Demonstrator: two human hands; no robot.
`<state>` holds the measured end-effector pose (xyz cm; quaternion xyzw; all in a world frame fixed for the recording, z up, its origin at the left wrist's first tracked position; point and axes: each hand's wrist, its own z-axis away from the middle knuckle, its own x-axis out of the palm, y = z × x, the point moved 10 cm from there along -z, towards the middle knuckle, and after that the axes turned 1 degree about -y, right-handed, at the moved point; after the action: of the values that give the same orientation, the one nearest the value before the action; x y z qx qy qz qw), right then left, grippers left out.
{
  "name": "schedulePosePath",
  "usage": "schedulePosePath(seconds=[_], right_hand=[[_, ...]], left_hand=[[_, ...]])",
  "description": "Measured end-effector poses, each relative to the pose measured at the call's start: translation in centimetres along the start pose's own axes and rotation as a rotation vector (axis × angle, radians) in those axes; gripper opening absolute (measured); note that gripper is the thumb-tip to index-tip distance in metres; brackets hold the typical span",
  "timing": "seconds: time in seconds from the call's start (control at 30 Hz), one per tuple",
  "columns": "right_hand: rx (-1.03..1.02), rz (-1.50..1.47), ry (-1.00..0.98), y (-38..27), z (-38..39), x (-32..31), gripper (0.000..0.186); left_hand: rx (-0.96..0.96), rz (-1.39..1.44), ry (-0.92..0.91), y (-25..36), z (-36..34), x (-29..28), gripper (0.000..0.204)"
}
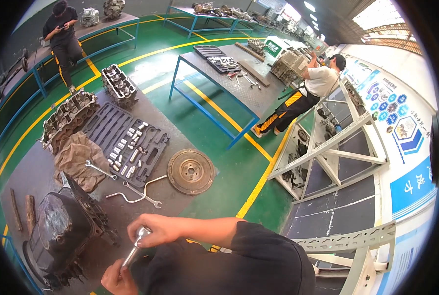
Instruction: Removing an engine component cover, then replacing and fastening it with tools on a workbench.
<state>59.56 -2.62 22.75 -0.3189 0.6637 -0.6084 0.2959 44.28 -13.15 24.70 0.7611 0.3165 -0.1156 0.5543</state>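
My right hand [156, 231] is closed around the head end of a chrome ratchet wrench [131, 255], held in front of my body. Lower down, my left hand [118, 280] grips the other end of its handle. Left of my hands, on the metal-topped workbench [145, 206], lies a dark engine assembly [62, 226] with a black cover. Beyond it are two combination wrenches [101, 170], a bent metal crank bar [137, 199] and a round rusty flywheel [191, 171]. An unfolded socket set case [126, 147] holds several silver sockets.
A crumpled brown cloth [82, 160] and two engine castings [118, 84] occupy the bench's far side; wooden sticks [30, 214] lie left. One person [312, 88] works at another bench [219, 83]; another [62, 37] stands back left. A white metal rack [327, 147] is right.
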Motion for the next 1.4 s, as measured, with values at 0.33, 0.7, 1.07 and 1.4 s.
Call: schedulePosePath(seconds=[0.33, 0.7, 1.07, 1.4], right_hand=[[0.075, 0.056, 0.084, -2.0, -1.7, 2.0, 0.030], [0.028, 0.690, -0.051, -1.9, -8.7, 13.9, 0.049], [-0.233, 1.058, -0.086, -1.1, -18.2, 15.2, 0.051], [-0.166, 1.032, -0.058, 1.1, -18.3, 14.4, 0.056]], left_hand=[[0.111, -0.137, -0.011, 1.8, -0.5, -2.8, 0.028], [0.169, 0.091, -0.040, -8.9, -0.1, -6.0, 0.043], [0.032, 0.167, -0.005, -17.9, -6.9, -7.9, 0.025], [-0.037, 0.068, -0.020, -18.5, -6.5, -6.8, 0.031]])
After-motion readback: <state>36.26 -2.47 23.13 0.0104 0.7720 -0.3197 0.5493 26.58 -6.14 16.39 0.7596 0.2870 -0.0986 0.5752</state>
